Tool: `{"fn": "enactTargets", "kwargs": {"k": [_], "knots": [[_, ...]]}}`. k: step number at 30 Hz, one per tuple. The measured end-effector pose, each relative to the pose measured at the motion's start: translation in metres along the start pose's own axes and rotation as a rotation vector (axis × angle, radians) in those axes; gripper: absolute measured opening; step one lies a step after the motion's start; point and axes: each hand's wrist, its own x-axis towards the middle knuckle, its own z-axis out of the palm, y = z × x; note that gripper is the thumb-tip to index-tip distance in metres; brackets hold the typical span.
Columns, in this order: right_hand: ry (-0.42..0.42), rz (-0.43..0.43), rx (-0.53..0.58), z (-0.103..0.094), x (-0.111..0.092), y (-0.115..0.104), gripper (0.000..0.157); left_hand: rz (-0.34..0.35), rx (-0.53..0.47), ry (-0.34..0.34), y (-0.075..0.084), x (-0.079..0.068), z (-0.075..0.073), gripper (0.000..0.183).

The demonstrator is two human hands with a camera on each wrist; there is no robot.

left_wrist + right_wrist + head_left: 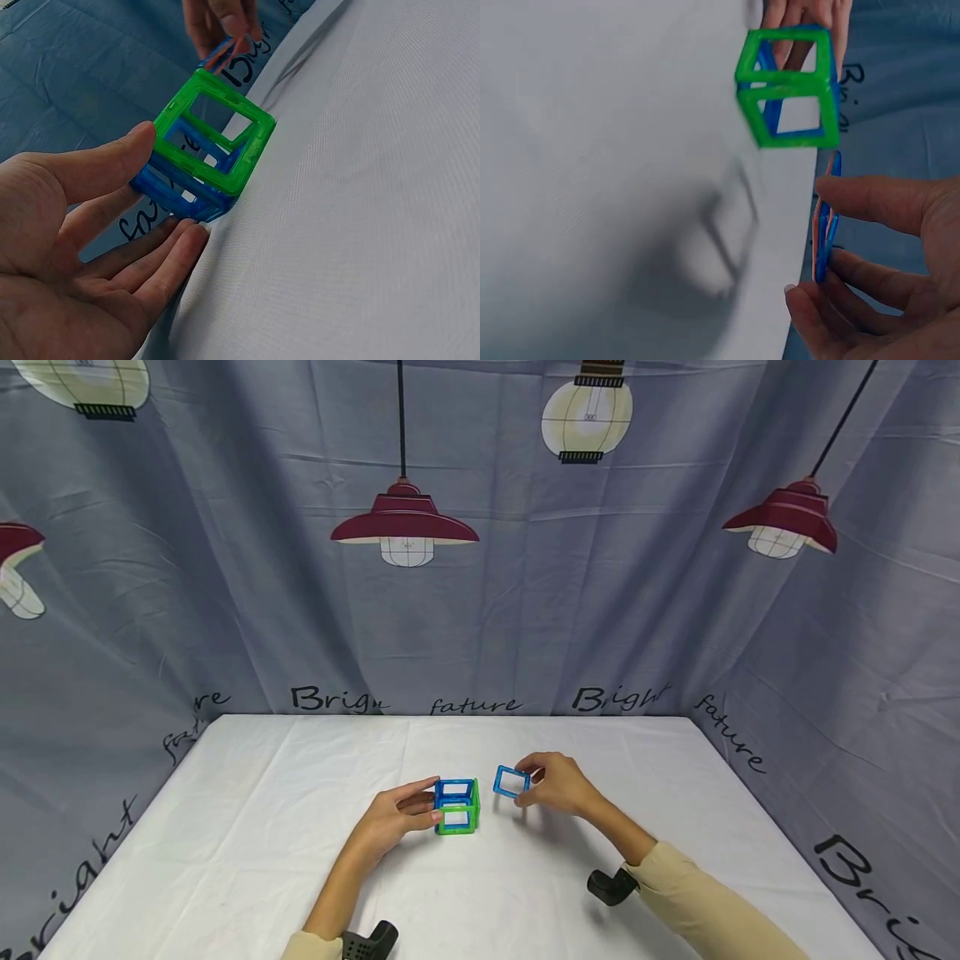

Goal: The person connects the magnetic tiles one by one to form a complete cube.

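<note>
Magnetic building tiles form an open-framed cube (457, 809), with green square frames (255, 154) at the front and right and blue ones at the back and left. My left hand (381, 827) holds the cube from its left side, the thumb at the green front edge and the other fingers at the blue back. Just right of the cube, my right hand (558, 783) pinches a single blue square tile (506, 793) between thumb and fingers. In the right wrist view this tile (822, 244) appears edge-on, with an orange rim, raised above the table and apart from the cube.
Both hands work over a table with a white cloth (247, 827). Behind it and at the sides hangs a grey-blue curtain (465, 635) printed with lamps and lettering. A black wrist-worn device (611, 887) sits at the right sleeve, another (371, 941) at the left.
</note>
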Motion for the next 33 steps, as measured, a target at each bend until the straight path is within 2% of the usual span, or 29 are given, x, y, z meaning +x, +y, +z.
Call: {"fn": "enactTargets", "kwargs": {"k": [7, 15, 25, 33], "knots": [[-0.050, -0.008, -0.005, 0.003, 0.005, -0.034, 0.047, 0.001, -0.005, 0.006, 0.000, 0.001, -0.001, 0.064], [-0.123, -0.057, -0.012, 0.012, 0.008, -0.058, 0.047, 0.016, -0.007, -0.014, 0.002, -0.001, 0.000, 0.062], [-0.174, -0.156, -0.028, 0.025, 0.011, -0.068, 0.045, 0.029, -0.018, -0.043, 0.003, -0.001, -0.001, 0.062], [-0.184, -0.167, -0.043, 0.030, 0.013, -0.068, 0.048, 0.020, -0.040, -0.027, 0.003, -0.002, 0.000, 0.062]]}}
